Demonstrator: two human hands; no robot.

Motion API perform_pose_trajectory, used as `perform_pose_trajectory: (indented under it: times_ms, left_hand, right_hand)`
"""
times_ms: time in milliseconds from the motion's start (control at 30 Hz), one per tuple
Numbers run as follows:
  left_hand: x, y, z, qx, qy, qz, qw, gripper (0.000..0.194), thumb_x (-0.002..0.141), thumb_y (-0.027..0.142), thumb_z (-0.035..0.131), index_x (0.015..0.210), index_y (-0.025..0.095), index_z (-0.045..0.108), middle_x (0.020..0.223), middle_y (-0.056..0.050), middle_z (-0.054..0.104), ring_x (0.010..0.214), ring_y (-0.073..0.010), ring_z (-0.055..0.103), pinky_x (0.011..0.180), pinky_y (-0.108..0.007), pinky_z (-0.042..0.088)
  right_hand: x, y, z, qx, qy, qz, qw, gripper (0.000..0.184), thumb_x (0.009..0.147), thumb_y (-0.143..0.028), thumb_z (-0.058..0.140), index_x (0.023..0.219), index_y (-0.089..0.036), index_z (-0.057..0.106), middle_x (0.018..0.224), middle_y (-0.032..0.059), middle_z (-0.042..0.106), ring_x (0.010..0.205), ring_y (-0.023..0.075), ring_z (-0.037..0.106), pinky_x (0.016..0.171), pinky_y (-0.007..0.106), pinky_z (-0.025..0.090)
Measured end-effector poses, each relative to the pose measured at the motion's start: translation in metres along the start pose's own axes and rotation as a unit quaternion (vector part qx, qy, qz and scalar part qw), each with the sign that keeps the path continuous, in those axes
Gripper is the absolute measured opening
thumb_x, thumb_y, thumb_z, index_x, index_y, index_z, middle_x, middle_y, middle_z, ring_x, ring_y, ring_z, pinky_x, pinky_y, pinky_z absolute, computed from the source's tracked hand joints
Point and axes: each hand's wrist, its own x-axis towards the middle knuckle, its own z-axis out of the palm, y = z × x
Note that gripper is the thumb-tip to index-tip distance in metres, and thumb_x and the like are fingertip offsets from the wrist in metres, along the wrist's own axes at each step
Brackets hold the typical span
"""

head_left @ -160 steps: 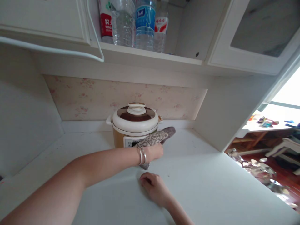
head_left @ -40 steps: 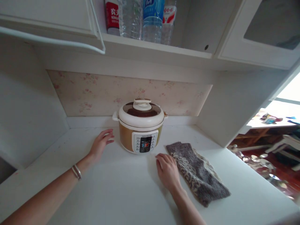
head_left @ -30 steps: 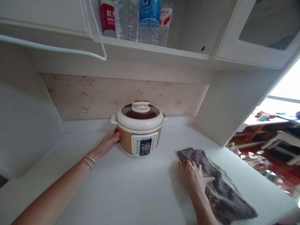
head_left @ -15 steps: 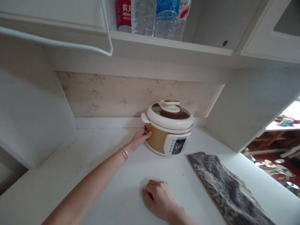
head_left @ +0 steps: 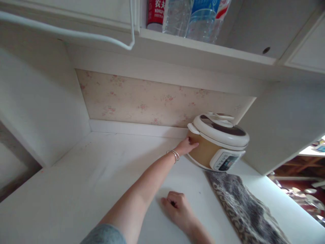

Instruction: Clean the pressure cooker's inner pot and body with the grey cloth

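Observation:
A tan and white electric cooker (head_left: 218, 142) with a brown-topped lid stands at the back right of the white counter (head_left: 88, 183), close to the right side wall. My left hand (head_left: 187, 146), with bracelets on the wrist, is stretched out flat against the cooker's left side. My right hand (head_left: 177, 208) rests on the counter near me with its fingers curled under and nothing visible in them. A grey patterned cloth (head_left: 243, 210) lies flat on the counter to the right of that hand, in front of the cooker.
Several plastic bottles (head_left: 188, 17) stand on the shelf above. A white cabinet door with a rail handle (head_left: 76, 32) hangs over the left. Walls close the counter at left and back (head_left: 152, 100). A room with furniture shows at far right.
My left hand went from the cloth to the cooker's left side and the cooker has slid right toward the side wall. My right hand let the cloth lie and curled on the counter.

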Motion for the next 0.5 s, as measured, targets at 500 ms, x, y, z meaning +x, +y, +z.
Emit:
perform_pose_trajectory:
  times_ms: [500]
  left_hand:
    - [-0.255, -0.039, -0.105, -0.054, 0.048, -0.196, 0.978, 0.042, 0.078, 0.053, 0.056, 0.059, 0.021, 0.038, 0.052, 0.008, 0.027, 0.051, -0.0099, 0.026, 0.051, -0.028, 0.018]
  right_hand:
    - [0.007, -0.008, 0.001, 0.112, 0.013, 0.116, 0.987, 0.047, 0.083, -0.055, 0.050, 0.054, -0.021, 0.034, 0.055, -0.0054, 0.025, 0.054, 0.0093, 0.024, 0.049, 0.024, 0.017]
